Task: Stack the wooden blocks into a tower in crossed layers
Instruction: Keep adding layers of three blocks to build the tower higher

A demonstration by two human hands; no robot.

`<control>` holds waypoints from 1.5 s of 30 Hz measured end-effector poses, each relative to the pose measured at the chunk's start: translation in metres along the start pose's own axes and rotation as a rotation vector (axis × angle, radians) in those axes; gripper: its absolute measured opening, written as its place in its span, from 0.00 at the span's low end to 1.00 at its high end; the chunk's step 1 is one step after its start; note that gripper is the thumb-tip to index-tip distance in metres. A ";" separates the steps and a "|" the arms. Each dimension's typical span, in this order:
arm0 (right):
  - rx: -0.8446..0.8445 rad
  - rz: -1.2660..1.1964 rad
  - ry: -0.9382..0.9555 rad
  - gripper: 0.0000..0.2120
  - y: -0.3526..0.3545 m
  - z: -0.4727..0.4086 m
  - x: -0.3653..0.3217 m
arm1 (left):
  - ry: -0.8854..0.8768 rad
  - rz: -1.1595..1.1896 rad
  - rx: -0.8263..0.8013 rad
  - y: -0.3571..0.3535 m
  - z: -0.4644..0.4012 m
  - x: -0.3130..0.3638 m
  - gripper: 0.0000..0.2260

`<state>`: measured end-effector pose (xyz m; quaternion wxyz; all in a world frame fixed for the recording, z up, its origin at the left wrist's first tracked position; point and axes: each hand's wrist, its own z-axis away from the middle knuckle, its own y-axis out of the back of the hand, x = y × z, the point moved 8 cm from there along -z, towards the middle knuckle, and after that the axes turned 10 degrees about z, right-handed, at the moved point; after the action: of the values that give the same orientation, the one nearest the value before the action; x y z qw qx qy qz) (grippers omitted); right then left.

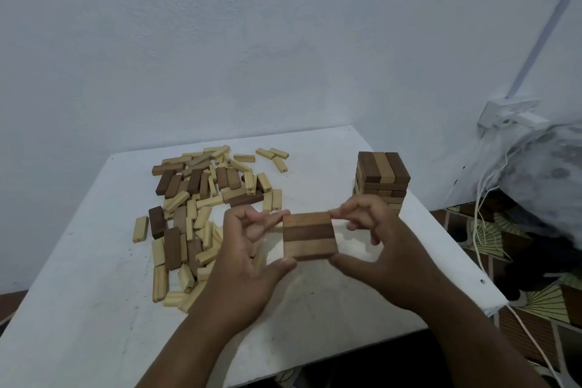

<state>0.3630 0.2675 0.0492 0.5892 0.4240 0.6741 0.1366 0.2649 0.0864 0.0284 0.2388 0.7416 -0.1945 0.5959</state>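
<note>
Three wooden blocks (309,236) lie side by side as one flat square layer, held up above the table between both hands. My left hand (248,258) pinches the layer's left edge with fingertips and thumb. My right hand (374,249) pinches its right edge the same way. A tower (382,178) of crossed layers stands at the far right of the table, behind my right hand, its lower front partly hidden by my fingers. A loose pile of light and dark blocks (201,211) spreads over the table's left half.
The white table (94,309) meets a pale wall at the back. Off its right edge sit a white wall socket (510,115), a cloth-covered bundle (548,173), hanging white cables (482,214) and a patterned floor.
</note>
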 end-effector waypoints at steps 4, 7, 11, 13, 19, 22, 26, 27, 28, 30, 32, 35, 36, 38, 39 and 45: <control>0.131 -0.019 0.057 0.29 0.036 -0.005 -0.017 | -0.076 0.099 0.026 -0.012 -0.021 0.027 0.25; 0.196 -0.011 0.070 0.29 0.057 -0.009 -0.016 | -0.115 0.086 0.003 -0.028 -0.039 0.046 0.24; 0.243 0.032 0.068 0.29 0.085 -0.018 -0.003 | -0.135 0.055 -0.031 -0.053 -0.065 0.062 0.24; 0.247 0.041 0.049 0.28 0.096 -0.023 0.008 | -0.130 0.032 -0.047 -0.066 -0.077 0.065 0.24; 0.232 0.065 -0.020 0.28 0.107 -0.046 0.044 | -0.112 -0.021 -0.073 -0.092 -0.109 0.059 0.22; 0.220 0.074 -0.027 0.28 0.105 -0.055 0.056 | -0.096 -0.040 -0.075 -0.099 -0.118 0.053 0.22; 0.221 0.087 -0.017 0.29 0.104 -0.058 0.069 | -0.083 -0.074 -0.075 -0.105 -0.125 0.046 0.23; 0.226 0.090 -0.014 0.29 0.104 -0.058 0.070 | -0.079 -0.080 -0.077 -0.107 -0.126 0.045 0.23; 0.229 0.097 -0.008 0.29 0.104 -0.058 0.072 | -0.075 -0.086 -0.079 -0.108 -0.127 0.044 0.23; 0.233 0.122 0.007 0.29 0.103 -0.058 0.073 | -0.066 -0.095 -0.081 -0.111 -0.129 0.041 0.23; 0.233 0.129 0.011 0.29 0.103 -0.059 0.075 | -0.064 -0.091 -0.082 -0.111 -0.129 0.039 0.23; 0.229 0.122 0.006 0.30 0.101 -0.060 0.078 | -0.060 -0.087 -0.086 -0.111 -0.129 0.037 0.23; 0.224 0.122 0.001 0.31 0.100 -0.060 0.079 | -0.057 -0.088 -0.089 -0.111 -0.130 0.037 0.23; 0.217 0.121 -0.007 0.31 0.099 -0.061 0.081 | -0.053 -0.083 -0.096 -0.112 -0.130 0.036 0.24; 0.217 0.121 -0.009 0.31 0.099 -0.061 0.081 | -0.051 -0.080 -0.101 -0.112 -0.130 0.035 0.24; 0.223 0.118 -0.016 0.31 0.099 -0.059 0.082 | -0.044 -0.097 -0.105 -0.113 -0.130 0.032 0.24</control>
<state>0.3539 0.4062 0.0767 0.5347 0.5268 0.6544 0.0919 0.2341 0.2540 0.0690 0.3016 0.7497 -0.1944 0.5561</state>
